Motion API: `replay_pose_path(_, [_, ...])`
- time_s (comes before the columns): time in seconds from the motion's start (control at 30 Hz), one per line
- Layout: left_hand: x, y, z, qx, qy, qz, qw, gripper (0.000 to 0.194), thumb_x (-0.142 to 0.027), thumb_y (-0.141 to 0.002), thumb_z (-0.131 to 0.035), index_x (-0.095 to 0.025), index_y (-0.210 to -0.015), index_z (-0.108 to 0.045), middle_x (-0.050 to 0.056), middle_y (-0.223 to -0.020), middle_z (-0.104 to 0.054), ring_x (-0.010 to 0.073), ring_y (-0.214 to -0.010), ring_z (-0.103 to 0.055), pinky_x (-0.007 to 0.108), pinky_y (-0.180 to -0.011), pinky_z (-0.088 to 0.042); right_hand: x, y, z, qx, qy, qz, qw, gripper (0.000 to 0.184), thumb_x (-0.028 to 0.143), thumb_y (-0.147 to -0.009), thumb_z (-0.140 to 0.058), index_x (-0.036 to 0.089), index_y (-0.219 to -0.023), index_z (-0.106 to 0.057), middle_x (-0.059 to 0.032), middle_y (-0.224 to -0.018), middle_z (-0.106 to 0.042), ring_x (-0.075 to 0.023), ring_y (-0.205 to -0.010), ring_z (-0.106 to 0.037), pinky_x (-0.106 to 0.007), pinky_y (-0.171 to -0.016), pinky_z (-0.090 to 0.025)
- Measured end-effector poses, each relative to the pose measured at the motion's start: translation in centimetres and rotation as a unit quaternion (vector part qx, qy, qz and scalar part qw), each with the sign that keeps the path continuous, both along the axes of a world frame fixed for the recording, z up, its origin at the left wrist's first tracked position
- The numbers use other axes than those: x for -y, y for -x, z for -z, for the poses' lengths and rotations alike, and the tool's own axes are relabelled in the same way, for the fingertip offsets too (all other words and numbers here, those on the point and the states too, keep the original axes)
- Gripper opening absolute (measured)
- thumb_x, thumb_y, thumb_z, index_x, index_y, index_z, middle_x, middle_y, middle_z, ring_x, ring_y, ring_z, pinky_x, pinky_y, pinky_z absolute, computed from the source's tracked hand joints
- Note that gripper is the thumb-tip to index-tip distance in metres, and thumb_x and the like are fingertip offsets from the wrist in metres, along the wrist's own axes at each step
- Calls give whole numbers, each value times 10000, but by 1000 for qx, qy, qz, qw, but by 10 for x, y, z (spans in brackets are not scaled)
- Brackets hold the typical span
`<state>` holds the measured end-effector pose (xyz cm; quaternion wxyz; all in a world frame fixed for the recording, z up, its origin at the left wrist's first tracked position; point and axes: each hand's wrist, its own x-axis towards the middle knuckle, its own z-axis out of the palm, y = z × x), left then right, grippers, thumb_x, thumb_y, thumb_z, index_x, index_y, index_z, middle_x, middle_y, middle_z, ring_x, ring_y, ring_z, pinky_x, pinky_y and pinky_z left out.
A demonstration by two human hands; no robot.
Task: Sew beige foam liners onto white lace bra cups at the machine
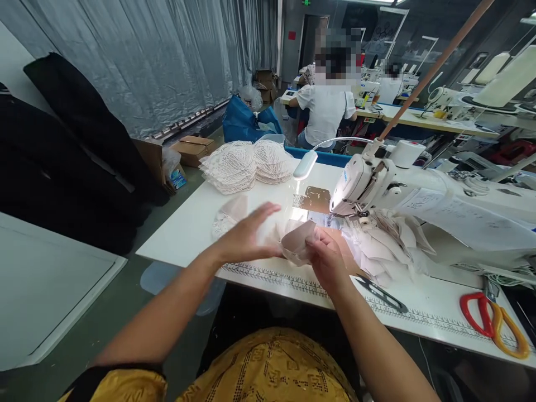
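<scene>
My left hand (246, 234) hovers over the white sewing table (180, 234), fingers stretched out and slightly blurred, above a pale lace piece (228, 215). My right hand (324, 258) pinches a beige fabric cup piece (298, 240) just in front of the sewing machine's needle area (335, 215). The white sewing machine (419, 206) stands to the right, its lamp (305, 164) lighting the plate. A heap of sewn beige pieces (389, 245) lies under the machine arm.
A stack of white lace cups (247, 163) sits at the table's far edge. Thread snips (383, 296) and red and orange scissors (489, 321) lie at the right front. A person in white (326, 111) sits at another table behind. Cardboard boxes (190, 149) stand on the floor.
</scene>
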<state>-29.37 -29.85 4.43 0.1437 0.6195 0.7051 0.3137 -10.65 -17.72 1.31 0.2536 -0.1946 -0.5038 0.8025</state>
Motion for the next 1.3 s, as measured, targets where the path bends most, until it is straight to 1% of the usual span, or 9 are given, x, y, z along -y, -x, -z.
replay_pose_path(0.13, [-13,-36,-4,101,-4,120,988,293,-418,-913,-524,-153,-859,-636,35,-824,-634,177,-786,-611,276,-717,-482,-9,-12,-14,26,-193,-4,981,121,320,-798,-637,212,-850,-625,15,-752,-610,-154,-726,-576,-268,-663,-457])
replay_pose_path(0.33, [-26,-58,7,51,-113,55,991,155,-305,-898,-525,-178,-964,-582,69,-1024,-652,187,-914,-606,290,-802,-463,-13,-34,-29,70,-578,110,806,84,175,-836,-570,220,-765,-560,-5,-747,-631,-161,-722,-586,-272,-647,-439])
replay_pose_path(0.5, [-31,-57,30,105,-26,-88,990,170,-323,-850,-534,-174,-853,-616,-8,-736,-632,148,-666,-567,232,-605,-422,-6,-61,-39,-14,-651,256,714,245,56,-764,-585,262,-895,-609,-24,-883,-690,-171,-806,-655,-273,-675,-496])
replay_pose_path(0.63, [-13,-67,34,219,16,-52,974,272,-369,-867,-536,-145,-755,-641,5,-648,-592,134,-612,-537,230,-585,-425,-10,-75,-36,67,-547,308,775,193,121,-776,-624,281,-876,-665,-24,-860,-703,-205,-836,-646,-319,-742,-497])
replay_pose_path(0.77, [8,-89,20,380,85,168,906,436,-425,-910,-520,-159,-1248,-590,69,-894,-663,146,-718,-608,256,-667,-491,-11,-74,-13,131,-330,40,934,122,206,-790,-614,220,-854,-718,-9,-755,-689,-176,-684,-606,-281,-627,-468])
replay_pose_path(0.83, [12,-94,15,332,57,156,929,607,-390,-899,-563,-231,-1455,-381,70,-1018,-640,140,-766,-596,257,-697,-493,-7,-72,1,98,-190,-76,974,124,248,-783,-646,202,-869,-722,0,-744,-681,-161,-656,-592,-265,-603,-458])
replay_pose_path(0.97, [7,-88,21,238,20,39,970,746,-391,-793,-702,-273,-1457,-382,97,-1242,-559,205,-1000,-568,305,-825,-492,6,-73,17,40,-18,-143,989,188,287,-761,-716,206,-929,-702,9,-753,-671,-137,-627,-576,-271,-643,-477])
replay_pose_path(1.17, [1,-87,40,530,156,140,822,489,-345,-744,-701,-115,-1168,-621,83,-955,-673,210,-880,-629,305,-788,-502,12,-72,17,33,-45,29,998,376,238,-703,-784,266,-1035,-609,72,-638,-570,-98,-536,-485,-198,-522,-401])
replay_pose_path(1.3, [2,-93,41,523,130,100,836,317,-236,-703,-687,-116,-994,-656,20,-815,-630,144,-725,-565,234,-670,-453,5,-74,19,47,-130,93,986,185,296,-752,-747,242,-886,-631,43,-691,-574,-108,-591,-483,-212,-557,-395])
